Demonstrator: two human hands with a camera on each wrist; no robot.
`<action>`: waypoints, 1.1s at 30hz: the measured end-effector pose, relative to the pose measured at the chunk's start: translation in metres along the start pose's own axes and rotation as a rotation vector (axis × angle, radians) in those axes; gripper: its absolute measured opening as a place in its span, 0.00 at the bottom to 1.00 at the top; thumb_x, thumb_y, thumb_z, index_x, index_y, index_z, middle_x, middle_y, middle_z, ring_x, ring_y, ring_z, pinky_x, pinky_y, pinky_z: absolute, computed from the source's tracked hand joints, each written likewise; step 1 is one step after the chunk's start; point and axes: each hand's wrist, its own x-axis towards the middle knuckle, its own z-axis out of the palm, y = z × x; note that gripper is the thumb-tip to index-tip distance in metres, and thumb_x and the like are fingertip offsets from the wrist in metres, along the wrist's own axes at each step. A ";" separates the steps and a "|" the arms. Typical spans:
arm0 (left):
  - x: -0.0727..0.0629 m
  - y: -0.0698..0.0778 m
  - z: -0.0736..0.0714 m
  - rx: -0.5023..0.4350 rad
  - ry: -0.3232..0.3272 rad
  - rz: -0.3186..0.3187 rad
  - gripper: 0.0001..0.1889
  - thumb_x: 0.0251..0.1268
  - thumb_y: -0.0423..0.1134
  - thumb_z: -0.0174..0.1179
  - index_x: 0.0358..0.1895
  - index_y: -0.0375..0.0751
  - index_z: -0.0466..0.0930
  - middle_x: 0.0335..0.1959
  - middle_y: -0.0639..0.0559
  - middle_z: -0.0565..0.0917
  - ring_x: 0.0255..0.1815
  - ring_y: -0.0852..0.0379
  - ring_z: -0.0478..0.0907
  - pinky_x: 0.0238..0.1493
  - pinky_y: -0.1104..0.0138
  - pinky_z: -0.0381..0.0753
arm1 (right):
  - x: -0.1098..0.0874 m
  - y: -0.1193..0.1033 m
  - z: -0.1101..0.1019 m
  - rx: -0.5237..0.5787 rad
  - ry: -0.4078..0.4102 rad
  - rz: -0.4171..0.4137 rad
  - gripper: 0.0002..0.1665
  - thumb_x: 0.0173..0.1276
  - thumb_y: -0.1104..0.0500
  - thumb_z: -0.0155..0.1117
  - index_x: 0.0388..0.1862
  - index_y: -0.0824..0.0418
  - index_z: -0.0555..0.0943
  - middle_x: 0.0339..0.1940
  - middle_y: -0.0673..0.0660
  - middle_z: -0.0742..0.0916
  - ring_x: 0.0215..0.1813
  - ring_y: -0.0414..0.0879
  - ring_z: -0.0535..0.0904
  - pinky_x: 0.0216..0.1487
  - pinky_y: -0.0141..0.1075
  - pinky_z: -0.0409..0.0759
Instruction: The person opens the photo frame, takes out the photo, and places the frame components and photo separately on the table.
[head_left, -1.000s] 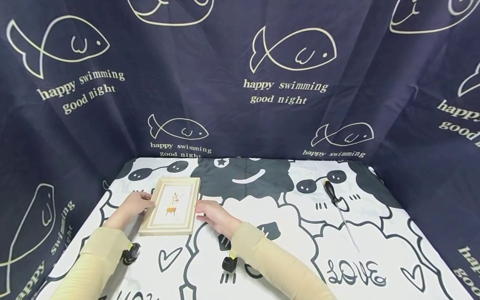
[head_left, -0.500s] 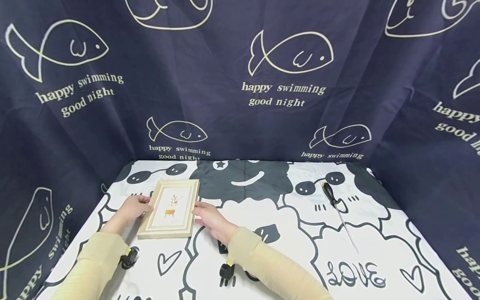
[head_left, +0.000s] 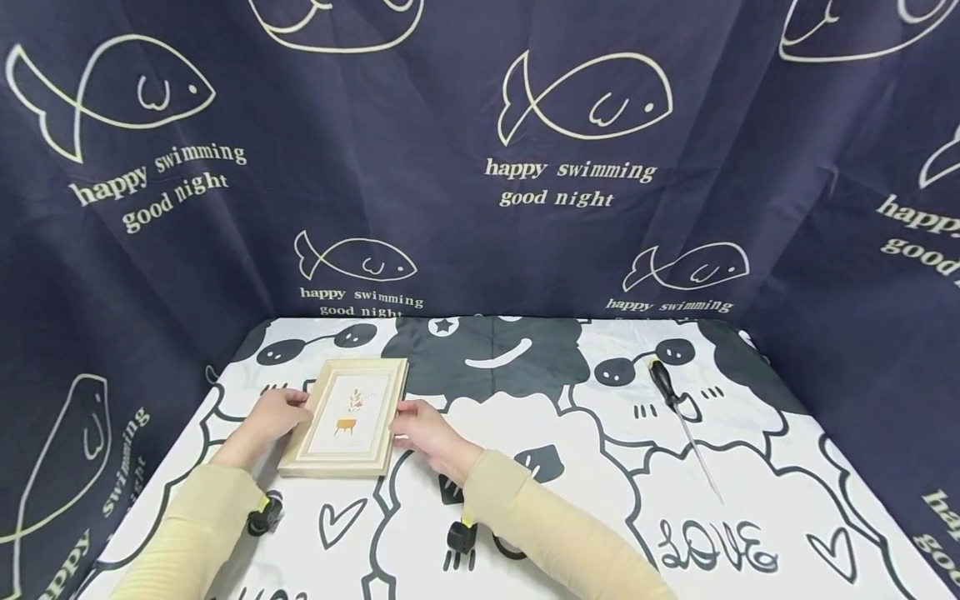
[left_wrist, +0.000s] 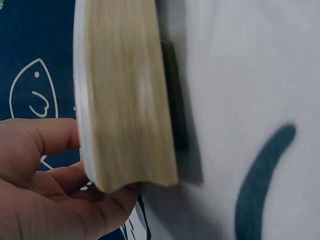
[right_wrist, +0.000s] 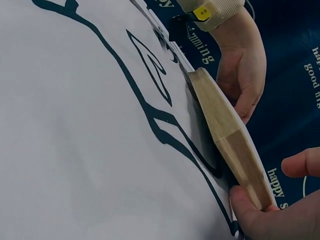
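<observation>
A pale natural-wood rectangular picture frame point(head_left: 337, 467) lies face up, or nearly so, at the left of the black-and-white sheep-print tablecloth point(head_left: 420, 525), its longer sides running from near to far. Within it sits a white print of an orange pot with leafy sprigs point(head_left: 347, 417). The left hand point(head_left: 270, 417) grips the left side, its digits parted only by the wood's thickness, some on the front, others curling beneath. The right hand point(head_left: 435, 433) holds the right side likewise, a fingertip tucked under the rear edge; whether its upper digit presses the front, I cannot tell. A dark strip point(left_wrist: 175, 95) shows between wood and cloth, too unclear to identify, and whether the frame is wholly off the cloth is also unclear. It should prove stiff and fairly light, its smooth wood only mildly slippery; the mitred corners and any glazing are likely the fragile parts. The mid-length of both long sides seems the best hold, fingertips beneath and thumbs off the print. At far right lies a black-handled steel screwdriver point(head_left: 664, 387).
</observation>
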 end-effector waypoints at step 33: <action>-0.005 0.041 0.018 0.198 0.114 0.128 0.20 0.51 0.31 0.56 0.47 0.21 0.77 0.37 0.35 0.82 0.36 0.45 0.79 0.43 0.54 0.78 | -0.014 -0.027 -0.026 -0.124 0.023 -0.008 0.24 0.61 0.66 0.60 0.57 0.72 0.73 0.45 0.61 0.85 0.39 0.44 0.83 0.41 0.31 0.79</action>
